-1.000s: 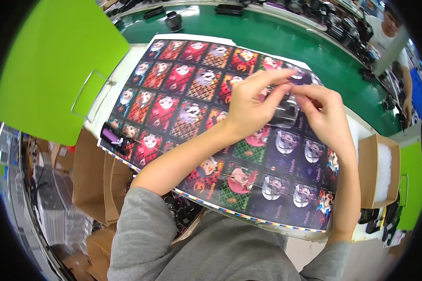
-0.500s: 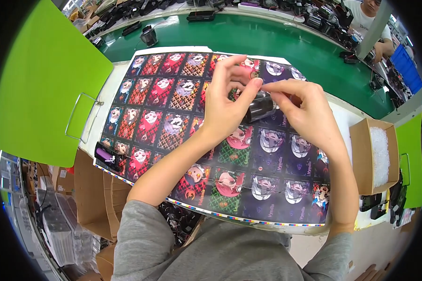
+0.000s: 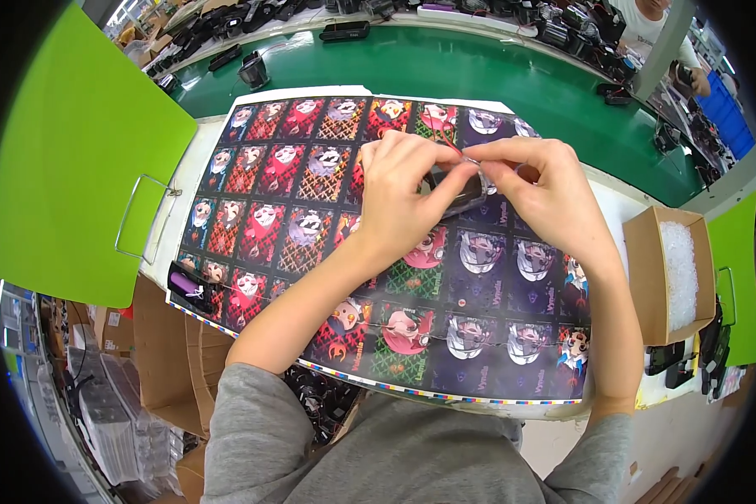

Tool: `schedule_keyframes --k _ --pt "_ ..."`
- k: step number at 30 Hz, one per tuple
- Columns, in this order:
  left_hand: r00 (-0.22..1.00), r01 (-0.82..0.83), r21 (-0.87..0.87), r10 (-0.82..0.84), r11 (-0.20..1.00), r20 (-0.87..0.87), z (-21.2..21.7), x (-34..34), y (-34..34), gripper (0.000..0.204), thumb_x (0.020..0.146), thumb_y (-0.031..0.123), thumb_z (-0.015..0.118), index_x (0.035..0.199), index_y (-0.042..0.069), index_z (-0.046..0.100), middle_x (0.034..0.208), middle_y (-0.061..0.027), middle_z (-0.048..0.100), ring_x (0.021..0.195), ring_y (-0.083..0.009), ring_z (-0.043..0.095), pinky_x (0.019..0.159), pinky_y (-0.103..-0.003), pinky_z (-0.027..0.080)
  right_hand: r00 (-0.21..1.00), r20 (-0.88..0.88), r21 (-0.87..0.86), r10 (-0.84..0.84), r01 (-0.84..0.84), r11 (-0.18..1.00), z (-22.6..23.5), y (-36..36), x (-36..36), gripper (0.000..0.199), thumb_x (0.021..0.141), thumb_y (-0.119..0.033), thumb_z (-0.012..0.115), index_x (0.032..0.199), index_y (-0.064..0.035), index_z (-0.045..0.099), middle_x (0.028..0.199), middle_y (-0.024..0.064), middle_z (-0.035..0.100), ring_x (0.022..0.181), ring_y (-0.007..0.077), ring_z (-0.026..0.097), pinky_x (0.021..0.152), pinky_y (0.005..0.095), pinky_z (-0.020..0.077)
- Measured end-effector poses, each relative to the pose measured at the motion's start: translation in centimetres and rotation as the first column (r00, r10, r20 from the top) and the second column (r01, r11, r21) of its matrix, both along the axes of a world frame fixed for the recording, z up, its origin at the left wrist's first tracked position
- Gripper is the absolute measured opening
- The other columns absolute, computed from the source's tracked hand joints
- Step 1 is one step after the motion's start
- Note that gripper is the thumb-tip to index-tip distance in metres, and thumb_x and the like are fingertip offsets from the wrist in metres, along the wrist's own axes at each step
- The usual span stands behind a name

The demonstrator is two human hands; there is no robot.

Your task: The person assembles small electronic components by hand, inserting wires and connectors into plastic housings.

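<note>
Both of my hands meet over the middle of a large printed sheet point(image 3: 311, 210) covered with rows of cartoon character pictures. My left hand point(image 3: 399, 197) grips a small dark, glossy object point(image 3: 458, 189) from the left. My right hand point(image 3: 542, 189) pinches a thin clear film or wrap at the object's top edge with thumb and forefinger. Most of the object is hidden by my fingers.
A small black and purple item point(image 3: 189, 287) lies at the sheet's left front corner. An open cardboard box point(image 3: 676, 277) with white filling stands to the right. A green conveyor point(image 3: 479, 67) with dark devices runs behind; another person point(image 3: 655, 25) works beyond it. Cardboard boxes point(image 3: 155, 353) sit below left.
The view has shifted so my hands sit lower in the picture. My fingers have closed tighter around the dark object, and my right fingertips now pinch at its top edge.
</note>
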State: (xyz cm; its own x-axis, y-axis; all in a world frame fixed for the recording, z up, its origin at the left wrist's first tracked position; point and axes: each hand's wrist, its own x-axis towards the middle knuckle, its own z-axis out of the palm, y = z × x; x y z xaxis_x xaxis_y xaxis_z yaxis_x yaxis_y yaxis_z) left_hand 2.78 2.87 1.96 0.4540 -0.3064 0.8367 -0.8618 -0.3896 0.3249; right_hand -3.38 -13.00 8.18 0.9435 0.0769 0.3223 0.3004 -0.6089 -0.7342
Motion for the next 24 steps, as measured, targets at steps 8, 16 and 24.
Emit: schedule_keyframes --k 8,16,24 --pt "0.717 0.110 -0.327 -0.303 0.939 -0.628 0.8 -1.1 -0.4 0.009 0.070 0.017 0.069 0.073 0.010 0.065 0.067 0.0039 0.061 0.076 -0.0137 0.052 0.075 -0.032 0.033 0.966 0.246 -0.088 -0.082 0.106 0.990 -0.8 0.9 0.0 0.019 0.077 -0.002 0.057 0.094 -0.0009 0.066 0.078 0.0158 0.063 0.067 0.0275 0.061 0.062 0.0354 0.0478" --pt "0.989 0.137 -0.010 -0.137 0.991 -0.063 1.2 -1.5 -0.2 0.012 0.058 0.008 0.063 0.065 0.012 0.053 0.062 0.0029 0.050 0.069 -0.0171 0.047 0.071 -0.033 0.029 0.912 0.385 -0.173 -0.144 0.224 0.959 -1.3 0.6 0.4 0.019 0.075 -0.001 0.058 0.093 -0.0008 0.065 0.071 0.0158 0.058 0.066 0.0318 0.059 0.061 0.0396 0.0478" --pt "0.688 0.412 -0.464 -0.602 0.784 -0.405 1.2 -1.7 -0.2 0.004 0.084 0.004 0.052 0.082 0.001 0.051 0.073 -0.0006 0.050 0.068 -0.0067 0.047 0.062 -0.022 0.038 0.960 0.266 -0.262 -0.090 0.162 0.951 -1.5 0.1 0.4 0.016 0.076 -0.003 0.055 0.089 0.0018 0.064 0.079 0.0204 0.061 0.073 0.0353 0.060 0.068 0.0419 0.0484"
